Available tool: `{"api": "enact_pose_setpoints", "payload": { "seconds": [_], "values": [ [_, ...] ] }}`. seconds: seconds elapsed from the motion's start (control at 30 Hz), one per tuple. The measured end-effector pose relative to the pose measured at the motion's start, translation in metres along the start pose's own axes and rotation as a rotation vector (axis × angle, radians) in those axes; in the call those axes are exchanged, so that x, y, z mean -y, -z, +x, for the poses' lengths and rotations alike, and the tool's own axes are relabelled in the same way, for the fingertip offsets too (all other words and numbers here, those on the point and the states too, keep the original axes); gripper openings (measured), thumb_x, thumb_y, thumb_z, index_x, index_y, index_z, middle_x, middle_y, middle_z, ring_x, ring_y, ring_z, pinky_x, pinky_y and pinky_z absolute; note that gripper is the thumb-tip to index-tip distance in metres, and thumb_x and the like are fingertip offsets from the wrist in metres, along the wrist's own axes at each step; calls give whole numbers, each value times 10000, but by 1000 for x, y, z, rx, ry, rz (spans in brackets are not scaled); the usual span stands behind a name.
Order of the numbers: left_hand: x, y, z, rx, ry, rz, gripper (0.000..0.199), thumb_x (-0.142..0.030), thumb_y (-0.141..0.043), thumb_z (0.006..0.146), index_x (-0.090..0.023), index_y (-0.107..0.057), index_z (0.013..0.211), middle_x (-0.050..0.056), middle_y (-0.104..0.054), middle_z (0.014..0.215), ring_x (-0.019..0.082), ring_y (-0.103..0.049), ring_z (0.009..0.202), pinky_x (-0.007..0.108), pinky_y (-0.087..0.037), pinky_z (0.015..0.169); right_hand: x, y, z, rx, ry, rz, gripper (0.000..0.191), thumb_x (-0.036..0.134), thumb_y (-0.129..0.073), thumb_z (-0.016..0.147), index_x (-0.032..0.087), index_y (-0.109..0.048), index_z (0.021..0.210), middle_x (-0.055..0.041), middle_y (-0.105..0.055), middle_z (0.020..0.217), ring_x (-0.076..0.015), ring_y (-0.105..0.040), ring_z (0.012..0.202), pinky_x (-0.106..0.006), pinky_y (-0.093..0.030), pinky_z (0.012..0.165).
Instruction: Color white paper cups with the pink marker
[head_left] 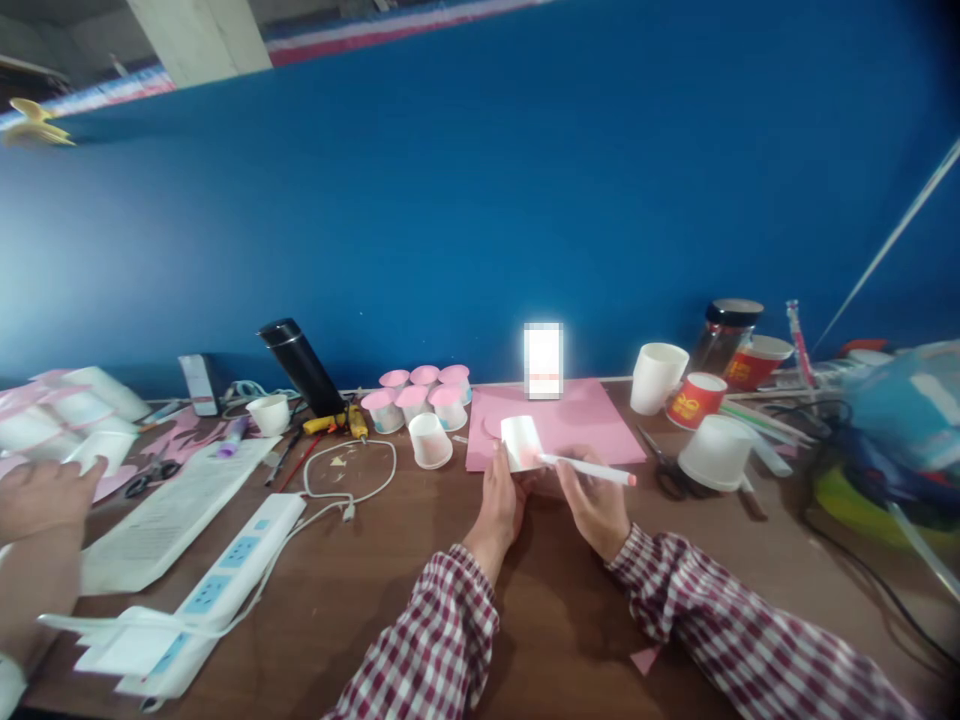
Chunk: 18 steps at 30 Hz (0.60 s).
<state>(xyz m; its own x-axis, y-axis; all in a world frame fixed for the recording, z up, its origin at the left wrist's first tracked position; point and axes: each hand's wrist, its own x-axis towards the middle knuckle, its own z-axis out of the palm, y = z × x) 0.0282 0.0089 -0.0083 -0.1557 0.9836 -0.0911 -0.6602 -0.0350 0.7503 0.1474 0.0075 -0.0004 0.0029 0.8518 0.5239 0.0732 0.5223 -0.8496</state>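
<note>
My left hand [501, 500] is wrapped around a white paper cup [519, 440], which lies tilted in front of me. In my right hand [598, 508] is a white marker [596, 468] with a pink end, and its tip touches or nearly touches the cup's side. A faint pinkish patch shows on the cup near the tip. Under and behind the cup lies pink paper [581, 425]. To the left, several small cups with pink tops [415, 400] stand grouped, with a plain white cup [430, 442] in front of them.
Another person's hand [45, 500] rests at far left beside stacked cups. A power strip [225, 570] and its cable lie left. A black flask [300, 365] leans at the back. Scissors [667, 475], an upturned white cup [716, 455] and a red cup [696, 400] are right.
</note>
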Motion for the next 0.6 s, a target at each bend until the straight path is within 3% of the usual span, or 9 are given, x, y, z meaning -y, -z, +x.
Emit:
{"api": "enact_pose_setpoints", "payload": {
  "seconds": [0.27,0.6],
  "values": [
    [-3,-3,-2,-47,16,16,518,-581,-590,791,-110,-640,1000,149,-710,970,266,-664,951,374,-521,831,4,-1,-1,58,-2,-31,156,334,-530,900,189,-577,867,-33,-656,711,-161,-631,624,-260,-527,559],
    [0,-1,1,-57,11,2,526,-569,-595,796,-117,-627,1063,142,-702,1002,244,-672,905,372,-520,827,6,2,1,-20,30,-62,157,316,-494,906,193,-550,826,-3,-608,640,-139,-581,551,-239,-485,496]
  ]
}}
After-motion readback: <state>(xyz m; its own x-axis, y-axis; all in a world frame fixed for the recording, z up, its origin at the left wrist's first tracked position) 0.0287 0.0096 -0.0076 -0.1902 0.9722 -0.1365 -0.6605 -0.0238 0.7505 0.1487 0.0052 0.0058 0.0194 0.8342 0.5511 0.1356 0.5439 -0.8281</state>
